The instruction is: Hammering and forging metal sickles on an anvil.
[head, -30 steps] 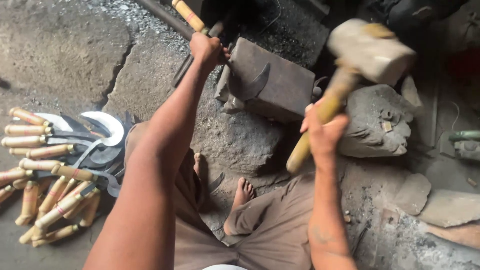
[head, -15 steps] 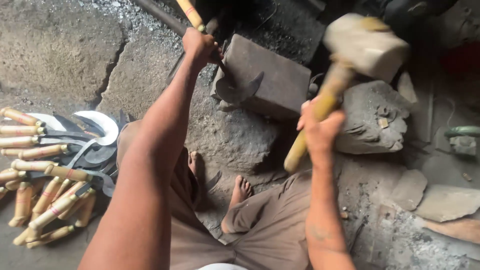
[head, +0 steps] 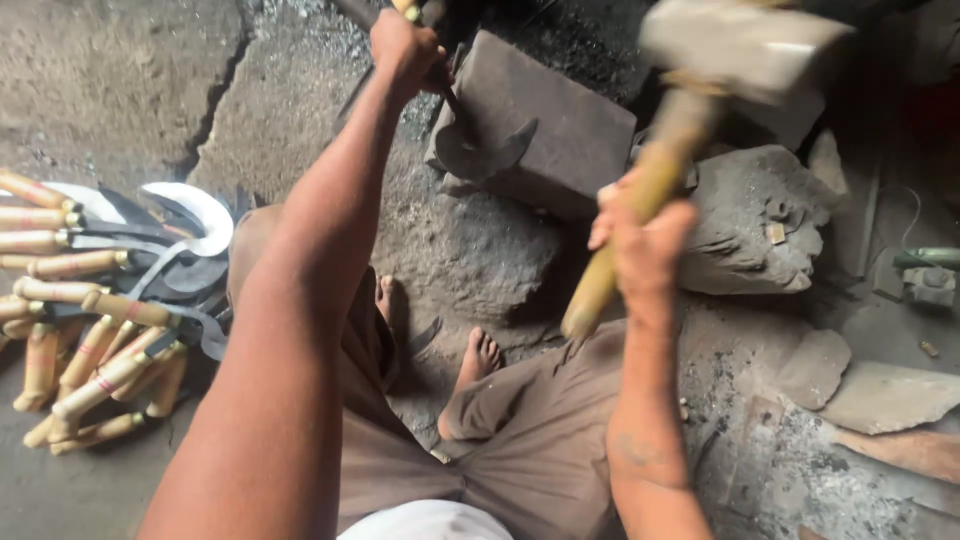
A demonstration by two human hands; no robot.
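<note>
Nearest, at six o'clock, the person sits cross-legged on the ground in brown trousers [head: 540,440], with one bare foot [head: 482,356] showing between the knees.

At three o'clock from that foot, the right hand [head: 645,235] is raised, its fingers wrapped tight around the pale wooden handle of a heavy sledgehammer [head: 735,45]. The handle slants from about seven o'clock up to one o'clock, and the blurred grey head hangs high at the top edge, well above the block below it.

At nine o'clock, on the floor beside the left knee, lies a heap of finished sickles [head: 110,290] with yellowish wooden handles and curved dark blades, one blade bright and pale.

Farther out, at twelve o'clock, the left hand [head: 405,50] is stretched forward, fingers closed around a wooden-handled sickle blade [head: 480,150]. Its dark curved metal rests flat on the near left face of a rectangular stone-grey anvil block [head: 560,130].

Just to the right of the block stands a rough rounded stone [head: 755,220], and broken slabs [head: 880,395] lie at four o'clock.
</note>
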